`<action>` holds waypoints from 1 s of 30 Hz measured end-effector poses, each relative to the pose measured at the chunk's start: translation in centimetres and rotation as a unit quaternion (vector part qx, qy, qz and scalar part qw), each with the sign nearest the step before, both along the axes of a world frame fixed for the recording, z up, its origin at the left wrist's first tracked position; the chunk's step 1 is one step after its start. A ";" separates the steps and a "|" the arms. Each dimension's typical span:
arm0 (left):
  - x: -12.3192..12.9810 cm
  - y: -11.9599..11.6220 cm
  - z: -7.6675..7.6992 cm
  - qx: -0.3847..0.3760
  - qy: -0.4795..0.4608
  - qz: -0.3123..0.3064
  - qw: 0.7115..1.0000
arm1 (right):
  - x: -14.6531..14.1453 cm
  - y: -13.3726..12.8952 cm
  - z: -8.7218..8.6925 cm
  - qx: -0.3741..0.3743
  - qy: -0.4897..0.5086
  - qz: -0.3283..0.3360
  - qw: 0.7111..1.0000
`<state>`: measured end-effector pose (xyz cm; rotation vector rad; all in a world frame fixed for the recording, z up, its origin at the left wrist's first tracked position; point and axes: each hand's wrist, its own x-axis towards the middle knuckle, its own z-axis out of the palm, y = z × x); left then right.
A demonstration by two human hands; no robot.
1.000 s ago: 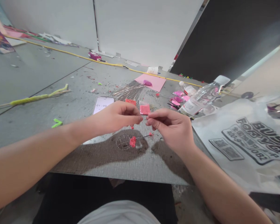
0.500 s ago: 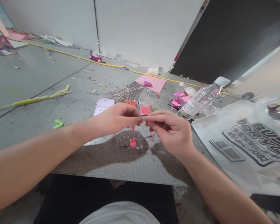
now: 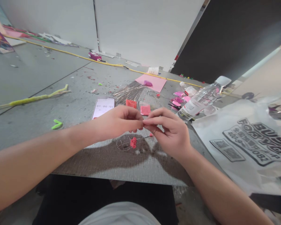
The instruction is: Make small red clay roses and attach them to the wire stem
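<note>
My left hand (image 3: 121, 120) and my right hand (image 3: 170, 128) meet fingertip to fingertip above the grey table (image 3: 103, 161). Both are closed in a pinch, and whatever lies between the fingers is too small to make out. Below them on the table rests a twisted wire piece (image 3: 122, 143) with a red flower-like cluster (image 3: 133, 142) and a small red bit at its right end. Just beyond my fingers are a red packet (image 3: 131, 103) and a pinkish-red packet (image 3: 145, 110). A phone (image 3: 103, 107) showing a timer lies partly behind my left wrist.
A clear bottle (image 3: 202, 98) and a white printed bag (image 3: 245, 140) stand at the right. Thin wires (image 3: 128, 92) lie near pink paper (image 3: 158, 82). Yellow-green fuzzy stems (image 3: 35, 99) and a bright green piece (image 3: 57, 124) are at the left.
My right hand has moved slightly left, so its fingertips now touch those of my left hand. The small gap between them has closed.
</note>
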<state>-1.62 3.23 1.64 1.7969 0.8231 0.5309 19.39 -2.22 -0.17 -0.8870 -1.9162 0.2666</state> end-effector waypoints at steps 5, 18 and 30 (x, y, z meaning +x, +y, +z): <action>0.0 0.0 0.1 0.008 0.000 0.012 1.000 | 0.0 -0.1 0.2 -0.039 0.029 0.022 0.999; 0.2 -0.7 0.5 0.155 0.055 -0.023 0.986 | 0.9 0.2 1.0 -0.164 0.030 0.075 0.983; -0.1 -0.9 -0.7 0.447 -0.022 0.005 0.894 | -0.2 0.5 0.3 -0.346 0.228 0.080 0.906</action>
